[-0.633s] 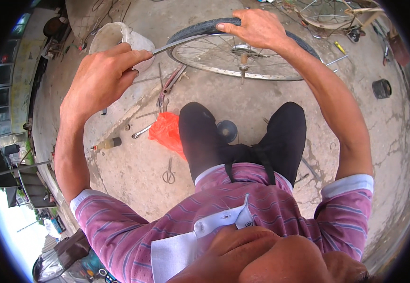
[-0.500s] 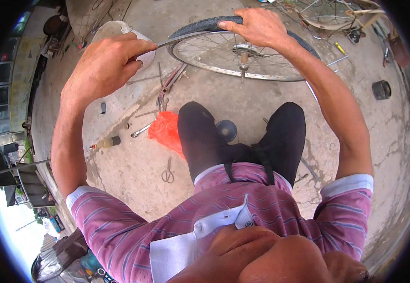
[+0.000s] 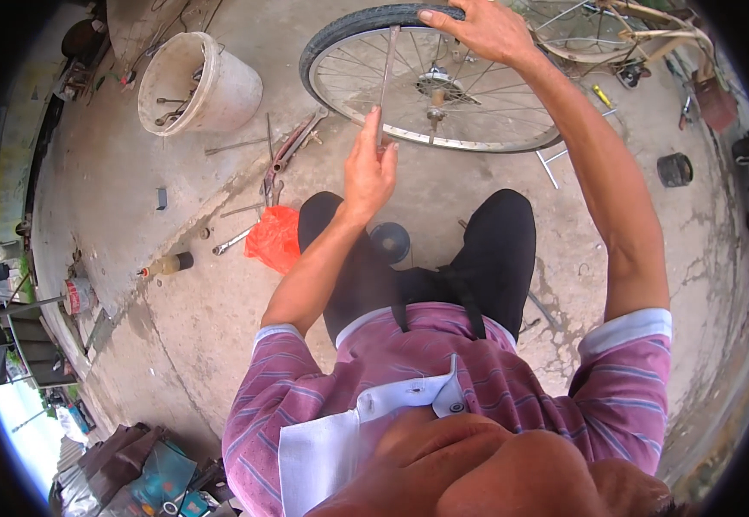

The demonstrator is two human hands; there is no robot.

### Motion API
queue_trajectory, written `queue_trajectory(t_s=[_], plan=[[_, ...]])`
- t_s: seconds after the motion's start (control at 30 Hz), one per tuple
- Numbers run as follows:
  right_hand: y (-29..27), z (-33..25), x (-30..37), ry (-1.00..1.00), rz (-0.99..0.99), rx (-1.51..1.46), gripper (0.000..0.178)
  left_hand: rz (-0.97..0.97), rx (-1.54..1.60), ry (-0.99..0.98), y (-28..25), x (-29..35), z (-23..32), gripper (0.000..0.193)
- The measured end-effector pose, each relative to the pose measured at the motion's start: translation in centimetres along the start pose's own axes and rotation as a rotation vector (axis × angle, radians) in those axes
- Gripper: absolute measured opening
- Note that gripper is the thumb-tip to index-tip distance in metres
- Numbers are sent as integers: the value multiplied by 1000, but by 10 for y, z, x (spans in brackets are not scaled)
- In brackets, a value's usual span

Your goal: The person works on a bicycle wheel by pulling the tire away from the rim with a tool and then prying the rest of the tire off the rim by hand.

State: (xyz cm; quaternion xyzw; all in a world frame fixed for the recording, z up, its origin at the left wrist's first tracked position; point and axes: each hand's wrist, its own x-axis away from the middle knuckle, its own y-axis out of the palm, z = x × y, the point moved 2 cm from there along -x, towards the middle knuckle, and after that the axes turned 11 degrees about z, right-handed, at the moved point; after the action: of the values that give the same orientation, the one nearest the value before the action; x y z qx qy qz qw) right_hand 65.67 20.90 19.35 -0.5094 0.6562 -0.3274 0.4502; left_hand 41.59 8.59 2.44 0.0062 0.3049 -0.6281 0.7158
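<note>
A bicycle wheel [image 3: 418, 138] with a bare silver rim and spokes stands tilted in front of my knees. My right hand [image 3: 486, 33] grips its black tire [image 3: 327, 41] at the top, the thumb pressed on the near side. Closed around the lower end of a flat metal tire lever [image 3: 389, 73] is my left hand [image 3: 369, 172]. The lever points upward across the spokes, and its far tip meets the rim edge under the tire, left of my right hand. My palm hides the lever's lower end.
A white bucket [image 3: 241, 86] holding tools stands at the left. On the floor lie a red plastic bag [image 3: 275, 237], an adjustable wrench [image 3: 232, 242], a bottle [image 3: 168, 264] and a black cylinder [image 3: 674, 170]. A bicycle frame [image 3: 642, 34] lies at the far right.
My left hand has swung right and down, from the tire's left side to below the rim. The lever has turned from nearly level to upright. My right hand still holds the tire.
</note>
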Motion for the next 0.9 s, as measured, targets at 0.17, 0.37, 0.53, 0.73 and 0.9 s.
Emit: queue_trajectory(t_s=[0.17, 0.37, 0.53, 0.73, 0.9], plan=[[-4, 0, 0, -118, 37, 44, 64, 51, 163, -137, 68, 8, -16, 73], [13, 37, 8, -178, 168, 91, 67, 6, 186, -130, 102, -2, -15, 72], [8, 63, 21, -224, 228, 16, 74, -59, 202, -71, 104, -12, -16, 72], [-12, 75, 46, -262, 228, -19, 75, -105, 83, 13, 125, -19, -14, 75], [-30, 38, 55, -460, 316, 84, 66, -73, -7, 29, 122, -17, -10, 71]])
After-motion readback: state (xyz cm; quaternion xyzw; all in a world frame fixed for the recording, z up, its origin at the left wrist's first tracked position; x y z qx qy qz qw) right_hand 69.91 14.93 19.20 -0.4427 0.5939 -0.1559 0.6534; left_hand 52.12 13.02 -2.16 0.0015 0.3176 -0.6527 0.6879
